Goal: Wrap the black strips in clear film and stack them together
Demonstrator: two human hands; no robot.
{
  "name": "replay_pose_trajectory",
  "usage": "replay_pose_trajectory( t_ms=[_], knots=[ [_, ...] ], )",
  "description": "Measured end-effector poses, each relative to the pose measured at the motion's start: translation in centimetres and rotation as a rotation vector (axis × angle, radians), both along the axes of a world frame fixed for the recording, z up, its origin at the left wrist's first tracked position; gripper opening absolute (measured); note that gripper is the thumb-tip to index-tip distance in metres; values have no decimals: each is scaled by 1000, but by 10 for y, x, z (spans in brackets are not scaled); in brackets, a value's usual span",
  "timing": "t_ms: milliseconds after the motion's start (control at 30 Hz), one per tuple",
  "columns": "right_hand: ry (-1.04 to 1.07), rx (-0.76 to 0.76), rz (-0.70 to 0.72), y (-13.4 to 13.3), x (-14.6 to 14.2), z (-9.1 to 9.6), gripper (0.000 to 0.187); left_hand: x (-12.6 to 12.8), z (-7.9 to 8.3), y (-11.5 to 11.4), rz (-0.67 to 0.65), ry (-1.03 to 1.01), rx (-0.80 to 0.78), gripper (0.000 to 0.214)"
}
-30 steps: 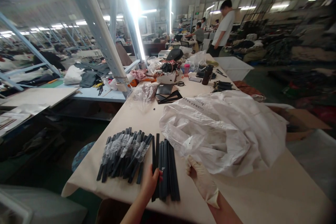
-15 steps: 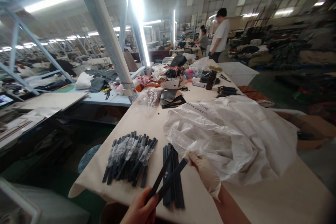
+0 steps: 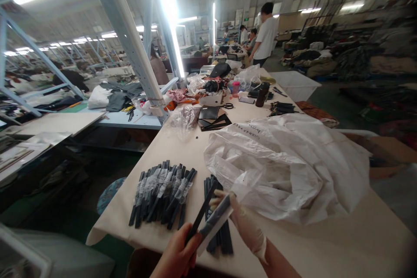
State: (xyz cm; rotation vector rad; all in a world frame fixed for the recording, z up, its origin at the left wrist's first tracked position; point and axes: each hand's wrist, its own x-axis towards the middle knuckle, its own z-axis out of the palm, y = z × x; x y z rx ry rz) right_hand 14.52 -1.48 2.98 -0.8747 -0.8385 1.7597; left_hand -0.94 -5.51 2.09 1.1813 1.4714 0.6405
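My left hand (image 3: 180,245), bare, grips two long flat black strips (image 3: 204,208) near their lower ends, and they fan apart away from me. Over the right-hand strip lies a translucent plastic film (image 3: 216,221). My right hand (image 3: 241,221), in a pale thin glove, is closed around the far end of that strip and its film; a few fingers show beyond it, slightly blurred. Beneath both hands lies a stack of loose black strips (image 3: 223,241). To the left sits a pile of black strip bundles (image 3: 161,191), each wrapped round the middle with clear film.
A large white plastic bag (image 3: 289,169) with handwriting spreads over the right of the paper-covered table (image 3: 156,236). Farther back are clear plastic (image 3: 182,119), dark flat pieces (image 3: 208,115), scissors (image 3: 227,106) and a dark bottle (image 3: 262,94). A person in white (image 3: 267,37) stands beyond.
Translucent film now covers the right-hand strip, which was bare before. My right hand has shifted slightly left and its fingers reach round the strip. My left hand keeps its hold.
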Motion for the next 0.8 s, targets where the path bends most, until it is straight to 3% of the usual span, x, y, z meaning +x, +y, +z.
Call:
replay_pose_trajectory(
  t_ms=[67,200,367,467,533,633,700,800],
  knots=[
    [84,-23,-51,2,-7,-3,59,0,-3,4,-4,-23,25,41],
    [137,-73,166,-1,-23,-12,54,-3,-5,9,38,-45,78,41],
    [266,-136,-62,5,-40,-14,53,-10,-18,6,33,-20,50,38],
    [223,-186,102,7,-62,-26,53,-23,-30,13,51,34,145,36],
    [122,-240,91,12,-64,-44,55,-45,-37,24,62,217,208,31],
    [-37,-306,-159,28,-35,-79,57,-93,-44,50,107,701,325,20],
    [-152,-303,-424,40,-6,-101,46,-120,-48,73,111,964,390,17],
    [-379,-325,-679,49,27,-123,32,-138,-60,108,124,1089,411,20]
  ],
)
